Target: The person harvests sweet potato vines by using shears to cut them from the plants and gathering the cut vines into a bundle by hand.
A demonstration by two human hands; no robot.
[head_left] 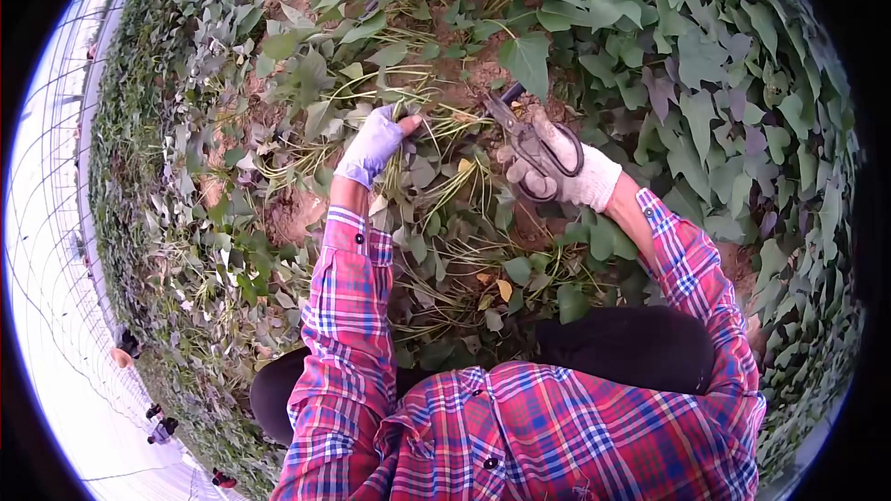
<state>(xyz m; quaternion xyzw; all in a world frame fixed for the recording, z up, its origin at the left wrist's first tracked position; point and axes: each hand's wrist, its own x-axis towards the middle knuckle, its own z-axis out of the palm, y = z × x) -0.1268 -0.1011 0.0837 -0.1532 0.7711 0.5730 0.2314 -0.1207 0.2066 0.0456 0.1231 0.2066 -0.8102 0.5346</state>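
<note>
Right fingers (543, 181) around scissors (524, 134), left hand (374, 144) gripping vines (436, 125)

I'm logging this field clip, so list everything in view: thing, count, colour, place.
leaves: many, green and purplish, all around
stems: many, pale green, centre, between the hands
soil: patches, reddish brown, under the vines
netting: one stretch, white, far left edge
shears: one, dark grey, upper centre, gripped in the right hand
sleeves: two, red and blue plaid, lower centre
left hand: one, pale purple glove, closed on stems
right hand: one, white glove, around the shears' handles
</note>
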